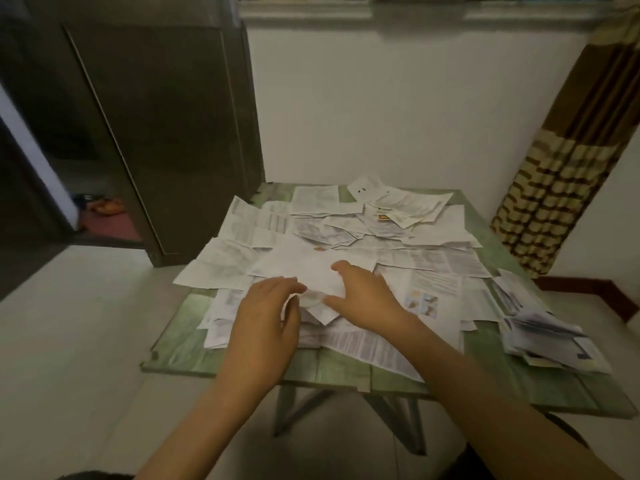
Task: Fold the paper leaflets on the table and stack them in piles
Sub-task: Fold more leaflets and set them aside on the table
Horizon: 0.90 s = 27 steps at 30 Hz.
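A heap of white printed paper leaflets [346, 230] covers most of the green table [242, 358]. One white leaflet [311, 268] lies on top of the heap in front of me. My left hand [266, 313] pinches its near left edge, fingers curled round the paper. My right hand [367, 296] lies over its near right part, thumb under the edge and fingers bent on top. A pile of folded leaflets [547, 341] sits at the table's near right corner.
The small table stands on metal legs [394, 417] against a white wall. A dark door [156, 133] is at the left, a patterned curtain [561, 188] at the right. Pale floor tiles surround the table.
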Tool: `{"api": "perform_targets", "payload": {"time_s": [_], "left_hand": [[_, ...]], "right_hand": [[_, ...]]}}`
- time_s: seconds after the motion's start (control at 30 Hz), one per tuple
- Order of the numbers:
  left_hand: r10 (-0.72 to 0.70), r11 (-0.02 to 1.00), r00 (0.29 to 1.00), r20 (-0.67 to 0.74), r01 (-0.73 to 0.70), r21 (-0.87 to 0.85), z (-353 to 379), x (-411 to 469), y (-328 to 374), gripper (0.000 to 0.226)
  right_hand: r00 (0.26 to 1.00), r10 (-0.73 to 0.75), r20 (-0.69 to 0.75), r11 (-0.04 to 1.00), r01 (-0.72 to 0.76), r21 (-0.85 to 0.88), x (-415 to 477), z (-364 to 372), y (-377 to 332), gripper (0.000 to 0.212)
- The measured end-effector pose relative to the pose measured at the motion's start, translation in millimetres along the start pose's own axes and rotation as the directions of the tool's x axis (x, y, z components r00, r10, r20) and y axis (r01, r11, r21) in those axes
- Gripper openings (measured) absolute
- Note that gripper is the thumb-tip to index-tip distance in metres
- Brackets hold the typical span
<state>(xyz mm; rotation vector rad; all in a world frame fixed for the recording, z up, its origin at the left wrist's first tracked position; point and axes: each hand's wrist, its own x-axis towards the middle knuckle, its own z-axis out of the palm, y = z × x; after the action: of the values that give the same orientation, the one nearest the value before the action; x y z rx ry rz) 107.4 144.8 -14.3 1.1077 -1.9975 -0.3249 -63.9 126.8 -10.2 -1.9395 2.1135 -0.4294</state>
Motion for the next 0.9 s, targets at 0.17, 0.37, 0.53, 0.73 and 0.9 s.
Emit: {"api": "perform_targets", "payload": {"time_s": [0.17, 0.37, 0.53, 0.73, 0.9], "left_hand": [[-0.074, 0.997, 0.996, 0.045, 0.076, -0.034, -10, -5, -5, 0.02], [-0.17, 0.98, 0.983, 0.073, 0.176, -0.094, -12, -4, -6, 0.021], [-0.233, 0.962, 0.964, 0.128, 0.248, -0.116, -8, -4, 1, 0.021], [-0.234, 0.962, 0.96, 0.15, 0.251, -0.108, -9, -9, 4, 0.022], [-0.351, 0.87, 0.92, 0.174, 0.389, -0.304, -9, -1, 14, 0.017]], "right_hand": [[0.997, -0.006, -0.073, 0.999, 0.003, -0.032, -1, 8, 1, 0.032], [0.965, -0.12, -0.233, 0.993, 0.114, -0.039, -2, 6, 1, 0.041], [0.999, -0.046, 0.03, 0.983, 0.05, -0.176, 1, 14, 3, 0.05], [0.969, 0.022, -0.245, 1.0, -0.019, 0.014, -13, 14, 6, 0.022], [0.912, 0.042, -0.407, 0.985, 0.031, 0.172, -38, -14, 5, 0.016]]}}
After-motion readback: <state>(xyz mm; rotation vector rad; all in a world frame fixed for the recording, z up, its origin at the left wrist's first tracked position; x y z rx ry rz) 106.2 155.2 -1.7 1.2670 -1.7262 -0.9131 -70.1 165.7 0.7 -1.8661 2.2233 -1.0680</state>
